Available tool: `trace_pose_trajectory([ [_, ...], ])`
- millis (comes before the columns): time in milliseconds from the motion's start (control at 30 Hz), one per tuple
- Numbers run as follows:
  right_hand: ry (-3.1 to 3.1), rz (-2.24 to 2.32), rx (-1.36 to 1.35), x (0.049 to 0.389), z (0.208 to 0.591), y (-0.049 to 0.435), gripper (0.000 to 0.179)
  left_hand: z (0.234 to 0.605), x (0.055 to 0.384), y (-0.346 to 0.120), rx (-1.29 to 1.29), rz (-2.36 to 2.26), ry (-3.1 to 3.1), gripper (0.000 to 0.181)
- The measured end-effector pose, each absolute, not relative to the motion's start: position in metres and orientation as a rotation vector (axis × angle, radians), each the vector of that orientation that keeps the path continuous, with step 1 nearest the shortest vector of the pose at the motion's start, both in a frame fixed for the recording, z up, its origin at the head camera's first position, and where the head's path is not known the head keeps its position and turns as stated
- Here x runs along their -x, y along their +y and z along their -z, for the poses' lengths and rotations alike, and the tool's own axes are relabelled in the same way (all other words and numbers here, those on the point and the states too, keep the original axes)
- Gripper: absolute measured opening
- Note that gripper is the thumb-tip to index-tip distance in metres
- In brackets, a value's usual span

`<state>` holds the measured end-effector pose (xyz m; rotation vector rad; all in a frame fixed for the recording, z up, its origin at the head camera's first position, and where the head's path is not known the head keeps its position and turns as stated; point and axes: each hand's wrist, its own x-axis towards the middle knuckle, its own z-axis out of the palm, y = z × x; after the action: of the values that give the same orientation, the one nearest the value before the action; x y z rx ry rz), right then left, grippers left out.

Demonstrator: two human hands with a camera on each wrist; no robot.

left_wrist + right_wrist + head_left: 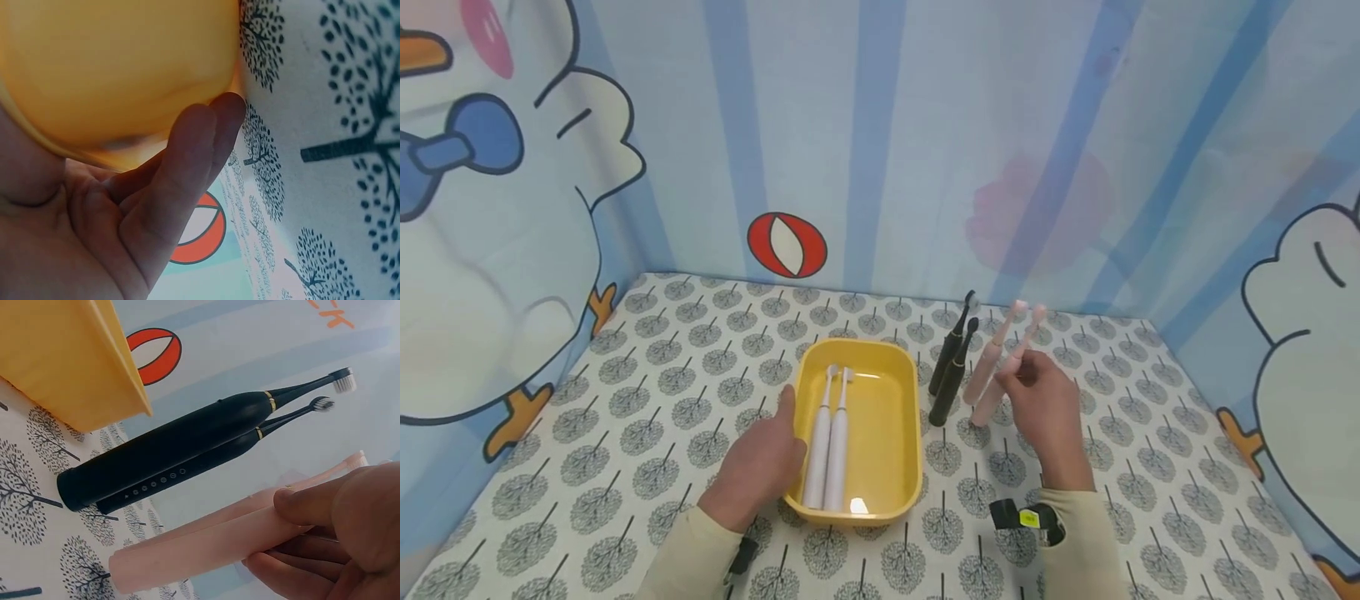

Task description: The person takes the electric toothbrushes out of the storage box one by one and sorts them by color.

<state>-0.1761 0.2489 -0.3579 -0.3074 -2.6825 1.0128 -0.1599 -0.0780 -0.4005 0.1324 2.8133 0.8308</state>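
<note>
My left hand (760,467) holds the left wall of a yellow tray (913,450), with the thumb at the rim and fingers against the outside. Inside the tray, two white electric toothbrushes (837,450) lie side by side along the left. My right hand (1047,408) pinches the right one of two pink electric toothbrushes (187,559) between thumb and fingers, around its upper handle. The other pink toothbrush (981,375) stands close beside it, partly hidden in the right wrist view. Two black electric toothbrushes (169,450) stand upright between the tray and the pink pair.
A white cloth (647,400) with dark tree prints covers the table. Behind it hangs a blue striped curtain (820,125) with cartoon figures, and it also lines both sides.
</note>
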Motion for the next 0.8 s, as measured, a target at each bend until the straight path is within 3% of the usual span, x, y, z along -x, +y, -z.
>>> trace_pose_trajectory([
  [800,-2.726,-1.039,0.227,0.1796,0.3660,0.2402,0.043,0.3991,0.1570,-0.0789,-0.153,-0.837,2.835,0.077],
])
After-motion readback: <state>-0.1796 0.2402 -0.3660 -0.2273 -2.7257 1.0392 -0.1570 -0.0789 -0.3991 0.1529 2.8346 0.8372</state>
